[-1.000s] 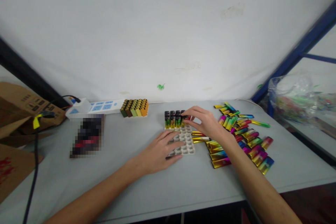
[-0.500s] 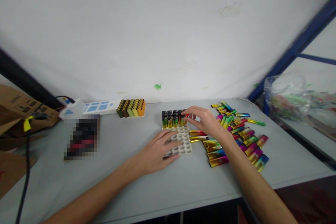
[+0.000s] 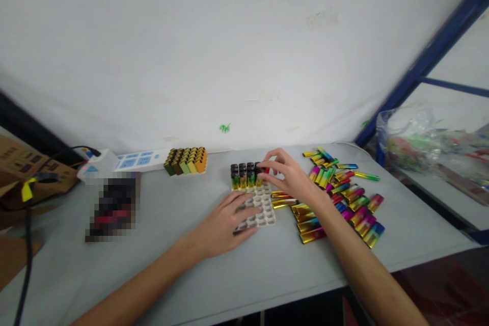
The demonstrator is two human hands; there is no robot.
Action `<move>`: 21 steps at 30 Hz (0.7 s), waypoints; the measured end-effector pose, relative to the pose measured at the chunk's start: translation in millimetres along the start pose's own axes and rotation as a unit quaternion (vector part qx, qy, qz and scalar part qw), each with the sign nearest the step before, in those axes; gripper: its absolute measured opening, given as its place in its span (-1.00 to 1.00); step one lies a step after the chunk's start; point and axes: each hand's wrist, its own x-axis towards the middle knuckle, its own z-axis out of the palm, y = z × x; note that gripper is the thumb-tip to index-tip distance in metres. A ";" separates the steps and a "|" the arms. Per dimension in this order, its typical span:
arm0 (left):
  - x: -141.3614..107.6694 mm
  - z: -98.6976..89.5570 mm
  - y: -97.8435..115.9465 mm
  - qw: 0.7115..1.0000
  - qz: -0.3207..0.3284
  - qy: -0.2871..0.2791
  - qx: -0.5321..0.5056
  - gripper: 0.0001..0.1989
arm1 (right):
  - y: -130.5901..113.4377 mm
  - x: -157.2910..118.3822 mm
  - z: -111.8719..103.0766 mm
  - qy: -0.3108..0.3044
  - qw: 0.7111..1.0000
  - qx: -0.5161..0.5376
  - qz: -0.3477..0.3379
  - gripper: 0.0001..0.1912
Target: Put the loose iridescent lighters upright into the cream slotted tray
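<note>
- One white plastic tray with rows of oval sockets point(image 3: 268, 215), lying near the middle of the grey-covered table point(image 3: 290, 271), its long sides running from the table's near edge toward the back edge.
- At least two rows of upright lighters with black tops and shiny green-gold bodies point(image 3: 243, 180), standing along the tray's far edge; sockets toward the near edge are bare.
- One left hand point(image 3: 225, 220), fingers spread over the tray's left edge and near sockets, gripping nothing. Best use, as judged: light, even pressure so the tray does not slide.
- One right hand point(image 3: 293, 179), thumb and forefinger curled around the right end of the front row, by the tray's right edge. Whether they pinch or have released, cannot tell; a red patch behind them is too hidden to name.
- Seating, as judged: each lighter goes straight down, base first, pushed from its top until level with its row; a tilt could knock its neighbours.
- Many loose, metallic rainbow-coloured lighters point(image 3: 356, 202), heaped toward the table's right edge; best drawn singly.
</note>
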 end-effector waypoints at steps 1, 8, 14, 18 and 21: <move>-0.1 0.0 -0.1 1.000 0.001 0.000 0.000 -0.64 | 4.5 0.0 -4.6 0.014 1.000 -0.013 0.016 -0.71; -1.5 -0.1 -0.8 1.000 0.005 0.003 0.006 -0.62 | 82.8 -23.6 -27.5 0.084 0.948 -0.217 0.218 -0.59; -0.9 -0.6 -0.5 1.000 0.004 0.011 0.007 -0.62 | 117.8 -49.6 -22.2 -0.045 0.851 -0.321 0.412 -0.34; -1.2 0.1 -0.9 1.000 0.005 0.019 0.006 -0.65 | 111.0 -46.8 -28.6 -0.087 0.824 -0.340 0.446 -0.38; -1.9 1.0 -1.5 1.000 0.004 0.017 0.004 -0.64 | 100.8 -40.9 -34.3 -0.117 0.834 -0.332 0.424 -0.47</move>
